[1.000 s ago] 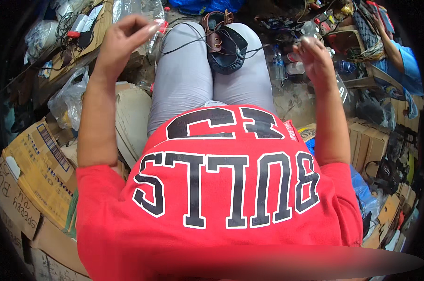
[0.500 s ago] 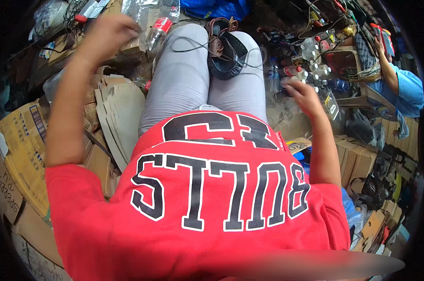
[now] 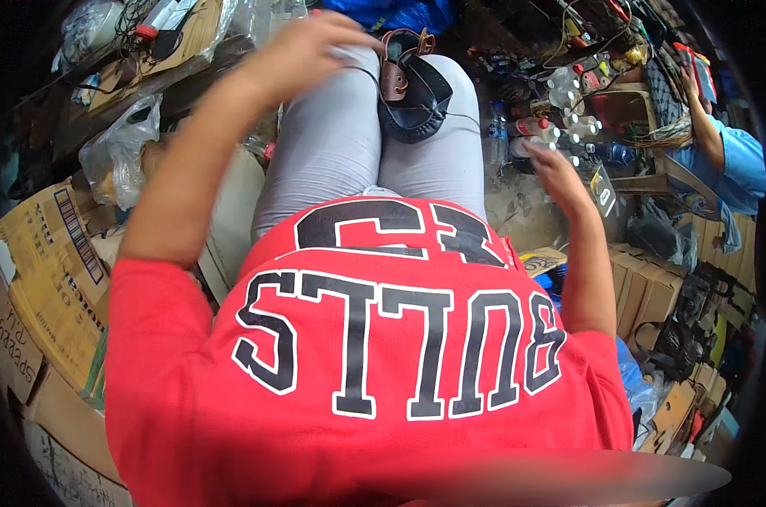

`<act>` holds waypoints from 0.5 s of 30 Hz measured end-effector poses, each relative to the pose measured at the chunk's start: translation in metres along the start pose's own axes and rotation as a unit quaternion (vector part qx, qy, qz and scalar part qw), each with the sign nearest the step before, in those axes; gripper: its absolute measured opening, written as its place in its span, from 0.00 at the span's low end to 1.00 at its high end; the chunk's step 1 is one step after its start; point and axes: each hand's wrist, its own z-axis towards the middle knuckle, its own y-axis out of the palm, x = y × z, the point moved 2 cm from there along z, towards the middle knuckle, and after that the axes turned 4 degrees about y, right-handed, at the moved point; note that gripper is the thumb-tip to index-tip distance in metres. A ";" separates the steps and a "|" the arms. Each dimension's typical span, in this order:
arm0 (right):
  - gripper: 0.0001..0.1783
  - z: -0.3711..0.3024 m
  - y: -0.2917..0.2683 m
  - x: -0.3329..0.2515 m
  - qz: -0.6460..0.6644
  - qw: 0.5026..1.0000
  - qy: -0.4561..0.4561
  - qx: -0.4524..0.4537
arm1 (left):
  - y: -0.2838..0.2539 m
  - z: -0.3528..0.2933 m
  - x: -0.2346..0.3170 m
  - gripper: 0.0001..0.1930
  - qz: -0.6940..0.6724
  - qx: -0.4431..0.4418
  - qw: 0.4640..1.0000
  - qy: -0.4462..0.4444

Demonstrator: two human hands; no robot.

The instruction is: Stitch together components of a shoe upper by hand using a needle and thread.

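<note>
Between my knees stands a black and brown sandal [image 3: 415, 110], with a buckled brown strap at its far end. Dark thread [image 3: 463, 115] runs from it across my right knee, and more lies over the left knee. My left hand [image 3: 320, 49] is above my left knee, its fingers stretched toward the brown strap and slightly blurred. Whether a fingertip touches the strap is unclear. To the right of my right knee, my right hand [image 3: 559, 176] is raised with its fingers bent together. What they pinch is too small to make out.
Several plastic bottles [image 3: 539, 127] stand beyond my right hand. At far right a person in a blue shirt [image 3: 742, 165] holds a red and blue object [image 3: 696, 72]. Cardboard boxes [image 3: 53, 262] and a clear plastic bag [image 3: 125, 156] lie at left.
My left hand has swung right, from beyond the left knee to beside the sandal. The thread loop over the knees has shifted. My right hand has moved slightly right and down.
</note>
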 end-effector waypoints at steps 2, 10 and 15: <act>0.18 0.027 0.003 -0.070 0.152 0.987 -0.023 -0.037 | 0.049 0.025 0.021 0.16 -0.066 -0.031 0.997 0.030; 0.08 0.061 0.011 -0.162 0.349 0.935 -0.054 -0.013 | 0.058 0.052 0.034 0.12 -0.062 -0.079 0.995 0.010; 0.09 0.051 0.024 -0.156 0.473 0.873 0.061 -0.103 | 0.063 0.017 0.036 0.10 -0.113 -0.078 0.980 -0.143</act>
